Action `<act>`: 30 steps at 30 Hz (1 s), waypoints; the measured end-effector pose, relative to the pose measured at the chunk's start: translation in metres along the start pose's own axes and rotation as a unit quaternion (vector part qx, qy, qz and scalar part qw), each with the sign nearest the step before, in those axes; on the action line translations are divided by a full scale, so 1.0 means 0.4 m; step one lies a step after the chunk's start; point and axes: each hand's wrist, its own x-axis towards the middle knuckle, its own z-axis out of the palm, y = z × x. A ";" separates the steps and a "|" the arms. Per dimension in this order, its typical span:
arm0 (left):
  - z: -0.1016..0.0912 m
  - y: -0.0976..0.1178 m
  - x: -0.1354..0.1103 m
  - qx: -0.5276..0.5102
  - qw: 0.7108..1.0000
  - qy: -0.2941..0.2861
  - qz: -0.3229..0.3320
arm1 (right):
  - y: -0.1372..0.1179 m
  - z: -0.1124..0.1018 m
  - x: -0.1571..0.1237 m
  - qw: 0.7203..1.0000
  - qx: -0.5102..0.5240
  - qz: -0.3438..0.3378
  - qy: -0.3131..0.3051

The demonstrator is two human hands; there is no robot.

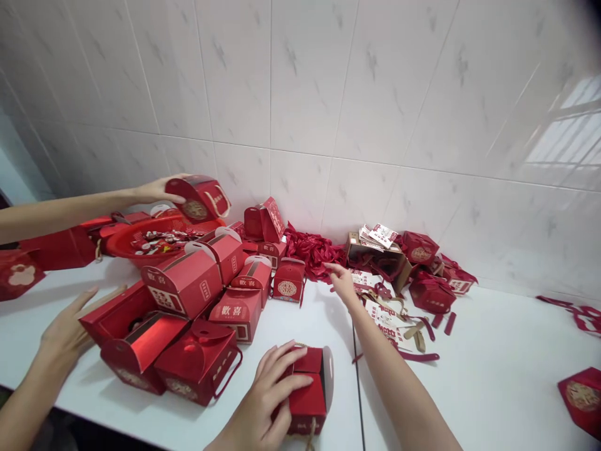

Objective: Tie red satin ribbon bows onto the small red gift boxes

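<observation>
A co-worker's hand [66, 332] hovers left of the grip, beside stacked boxes [188, 282]. The left hand [272, 391] clasps a small red box [310, 401] at the table [493, 357] edge, likely to steady it. Up and right of it, the right hand [342, 282], fingers spread and empty, reaches the ribbon pile [314, 250].

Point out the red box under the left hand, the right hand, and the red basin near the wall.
red box [307, 404]: head view, on its front face below the fingers.
right hand [345, 287]: head view, on the back of the hand.
red basin [118, 245]: head view, on its left outer wall.
</observation>
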 end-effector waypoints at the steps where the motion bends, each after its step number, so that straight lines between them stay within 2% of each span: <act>1: 0.003 0.000 0.000 0.003 1.000 0.005 0.005 | -0.027 -0.030 0.001 1.000 0.006 -0.010 0.008; 4: 0.013 -0.002 0.002 0.009 1.000 0.019 0.015 | -0.132 -0.143 -0.003 0.997 0.018 -0.044 0.059; 5: 0.017 -0.003 0.002 0.011 1.000 0.022 0.017 | -0.174 -0.184 -0.007 0.994 0.021 -0.064 0.092; 6: 0.020 -0.004 0.003 0.013 0.999 0.026 0.018 | -0.217 -0.224 -0.013 0.983 0.022 -0.105 0.150; 9: 0.026 -0.005 0.004 0.020 0.999 0.033 0.016 | -0.340 -0.335 -0.039 0.922 0.008 -0.195 0.333; 11: 0.027 -0.001 0.006 0.027 0.999 0.039 0.013 | -0.399 -0.395 -0.059 0.868 0.022 -0.233 0.438; 13: 0.025 0.007 0.009 0.032 0.998 0.047 0.014 | -0.431 -0.441 -0.084 0.837 0.042 -0.257 0.481; 14: 0.024 0.012 0.012 0.035 0.998 0.053 0.016 | -0.437 -0.457 -0.099 0.837 0.055 -0.255 0.481; 15: 0.022 0.018 0.015 0.037 0.997 0.058 0.017 | -0.437 -0.468 -0.118 0.850 0.070 -0.240 0.465; 17: 0.018 0.032 0.022 0.043 0.996 0.070 0.020 | -0.427 -0.473 -0.161 0.905 0.111 -0.158 0.380; 19: 0.014 0.046 0.031 0.051 0.995 0.085 0.019 | -0.409 -0.457 -0.211 0.965 0.143 -0.019 0.220; 20: 0.013 0.053 0.037 0.055 0.994 0.094 0.017 | -0.399 -0.442 -0.235 0.980 0.148 0.058 0.119; 21: 0.012 0.060 0.043 0.059 0.993 0.104 0.014 | -0.389 -0.422 -0.258 0.980 0.148 0.130 0.019; 22: 0.011 0.067 0.051 0.063 0.992 0.112 0.010 | -0.379 -0.400 -0.278 0.969 0.147 0.186 -0.068; 24: 0.007 0.083 0.066 0.067 0.991 0.119 -0.002 | -0.361 -0.351 -0.310 0.937 0.152 0.254 -0.185; 26: 0.004 0.098 0.081 0.066 0.991 0.114 -0.013 | -0.343 -0.306 -0.332 0.915 0.157 0.289 -0.236; 30: 0.007 0.114 0.099 0.052 0.994 0.097 -0.024 | -0.313 -0.251 -0.355 0.902 0.148 0.313 -0.256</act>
